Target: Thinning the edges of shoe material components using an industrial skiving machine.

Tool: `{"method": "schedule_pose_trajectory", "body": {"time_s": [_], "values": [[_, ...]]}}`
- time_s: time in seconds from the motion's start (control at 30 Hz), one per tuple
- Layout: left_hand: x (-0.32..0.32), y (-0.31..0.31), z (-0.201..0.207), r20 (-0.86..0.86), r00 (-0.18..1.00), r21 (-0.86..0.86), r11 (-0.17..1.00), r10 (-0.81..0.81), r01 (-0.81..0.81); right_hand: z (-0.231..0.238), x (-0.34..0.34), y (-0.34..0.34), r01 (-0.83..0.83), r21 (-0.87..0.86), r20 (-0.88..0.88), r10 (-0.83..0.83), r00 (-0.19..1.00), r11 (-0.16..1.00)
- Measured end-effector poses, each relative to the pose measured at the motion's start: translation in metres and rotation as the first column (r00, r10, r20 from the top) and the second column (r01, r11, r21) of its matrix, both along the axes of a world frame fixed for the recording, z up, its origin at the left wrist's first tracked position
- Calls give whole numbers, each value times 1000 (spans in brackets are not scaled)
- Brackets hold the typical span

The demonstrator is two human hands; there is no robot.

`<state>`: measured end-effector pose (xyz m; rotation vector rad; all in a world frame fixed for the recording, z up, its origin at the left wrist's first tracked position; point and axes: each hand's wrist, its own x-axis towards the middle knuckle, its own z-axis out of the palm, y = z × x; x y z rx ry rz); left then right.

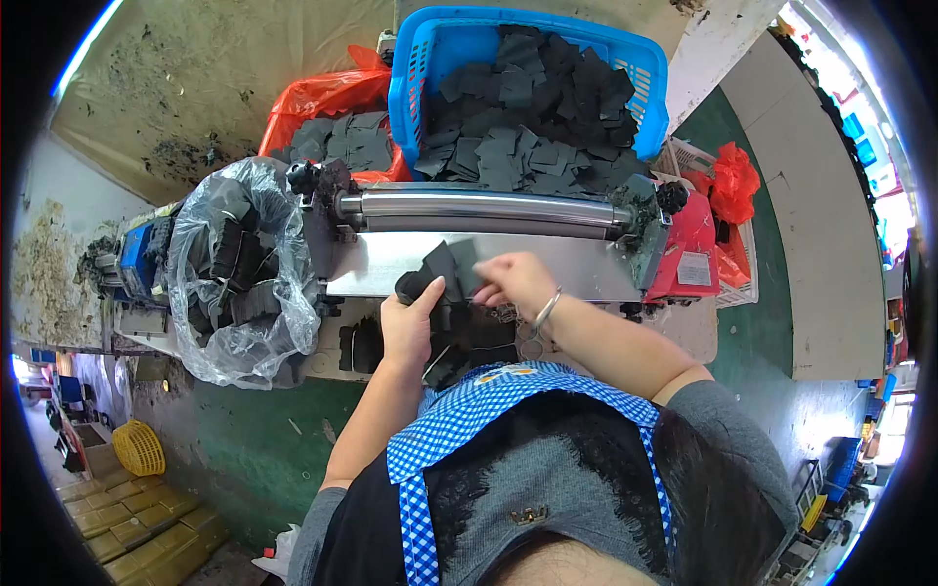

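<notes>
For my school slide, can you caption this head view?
Two hands, left hand and right hand, handle black pieces at a roller machine below a blue basket.

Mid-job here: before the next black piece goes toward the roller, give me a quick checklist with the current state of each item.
1. Left hand has a firm hold on the stack of black pieces: ok, fingers wrapped around it.
2. Right hand has one piece singled out: cannot tell, its fingertips rest on overlapping pieces.
3. Metal plate in front of the roller free: ok to the right of the hands.
4. Fingers away from the roller: ok, both hands sit below it on the plate.
5. Supply in the blue basket: ok, heaped with black pieces.
6. Clear plastic bag open: ok, mouth gaping.
</notes>
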<state>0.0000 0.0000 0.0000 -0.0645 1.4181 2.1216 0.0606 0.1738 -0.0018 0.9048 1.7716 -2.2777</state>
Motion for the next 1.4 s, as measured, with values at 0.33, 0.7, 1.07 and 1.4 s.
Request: {"method": "schedule_pose_trajectory", "body": {"time_s": [0.33, 0.7, 1.07, 1.4], "values": [[-6, 2, 5, 53, 999, -19, 1000, -7, 8, 4, -5, -26, -124, 210, -264, 178, 948, 970], [-3, 4, -2, -21, 1000, -36, 999, -15, 14, 17, 0, -35, -158, 232, -226, 211, 951, 960], [-4, -1, 10, 135, 991, 100, 995, 13, -27, 14, -4, -11, -89, -33, -27, 88, 996, 996], [-8, -4, 4, 65, 998, -6, 1000, 3, -2, -1, -11, 16, 332, -103, 38, -330, 943, 937]]}}
